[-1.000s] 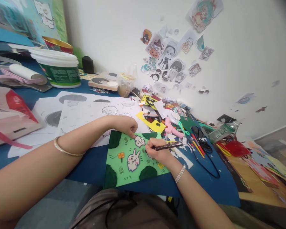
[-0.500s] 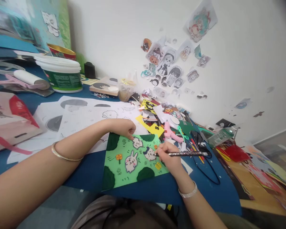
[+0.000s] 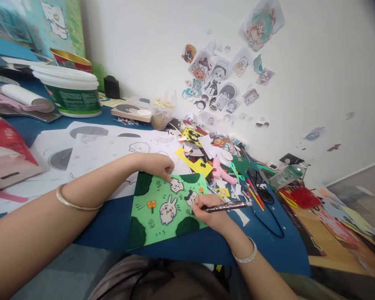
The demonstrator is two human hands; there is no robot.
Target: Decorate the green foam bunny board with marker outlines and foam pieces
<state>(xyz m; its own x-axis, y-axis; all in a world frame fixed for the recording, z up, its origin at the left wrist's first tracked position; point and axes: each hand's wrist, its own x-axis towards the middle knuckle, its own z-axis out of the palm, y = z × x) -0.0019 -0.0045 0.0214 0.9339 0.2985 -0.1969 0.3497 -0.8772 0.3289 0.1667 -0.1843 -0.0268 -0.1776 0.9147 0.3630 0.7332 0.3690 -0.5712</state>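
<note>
My right hand (image 3: 211,209) is closed around a dark patterned pen (image 3: 229,206), held low over the right part of a green picture sheet (image 3: 181,208). The hand hides the pen's tip and part of a small white character. Drawn on the sheet are white cartoon animals, dark green patches, grass marks and orange flowers. My left hand (image 3: 160,166) is curled, with a fingertip pressing on the sheet's upper part near the top character. Nothing shows inside its fingers. Beneath that arm lie white papers with outline drawings (image 3: 93,154).
Yellow scraps (image 3: 201,166), a pink glue gun (image 3: 221,171), turquoise scissors (image 3: 236,171) and several pencils crowd the right of the blue table (image 3: 284,250). A white-and-green tub (image 3: 75,93) and a pink-and-red bag (image 3: 9,152) stand left. A plastic bottle (image 3: 289,175) lies right.
My right hand has moved down and left across the sheet, and the pen is tilted differently. My left hand keeps its place on the sheet. The whole view has shifted slightly.
</note>
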